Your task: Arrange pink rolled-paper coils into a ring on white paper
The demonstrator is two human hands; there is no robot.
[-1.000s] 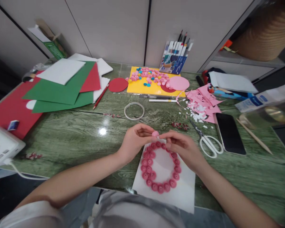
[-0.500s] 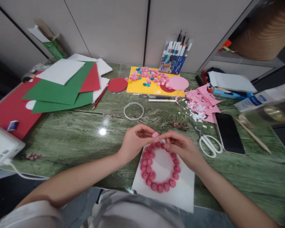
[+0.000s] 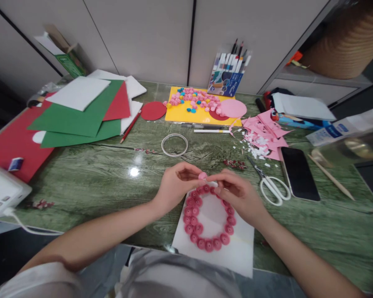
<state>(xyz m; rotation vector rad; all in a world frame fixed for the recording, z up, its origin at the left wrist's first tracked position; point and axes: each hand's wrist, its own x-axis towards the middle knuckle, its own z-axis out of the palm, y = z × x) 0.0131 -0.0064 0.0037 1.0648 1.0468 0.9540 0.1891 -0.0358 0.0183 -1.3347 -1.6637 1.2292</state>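
One small pink piece (image 3: 202, 176) is in the air just above the far edge of a white sheet (image 3: 242, 256), clamped between the thumb and fingers of the left hand (image 3: 176, 184). The right hand (image 3: 240, 198) meets it from the other side, thumb and forefinger close together; I cannot tell whether that grip is closed on anything. Beneath the hands, an oval ring of darker pink coils (image 3: 209, 244) lies on the sheet, doubled along part of its left side. The sheet rests at the near edge of the green table (image 3: 118, 182). Beyond the hands lies a thin round hoop (image 3: 174, 155); to the right, white-handled scissors (image 3: 265, 178) lie just beside a dark phone (image 3: 300, 174), with pink paper scraps (image 3: 267, 126) farther back. Toward the wall, a yellow sheet (image 3: 177, 118) bears a heap of pink, blue and yellow pieces (image 3: 199, 98). Green sheets (image 3: 74, 120) are stacked at far left.
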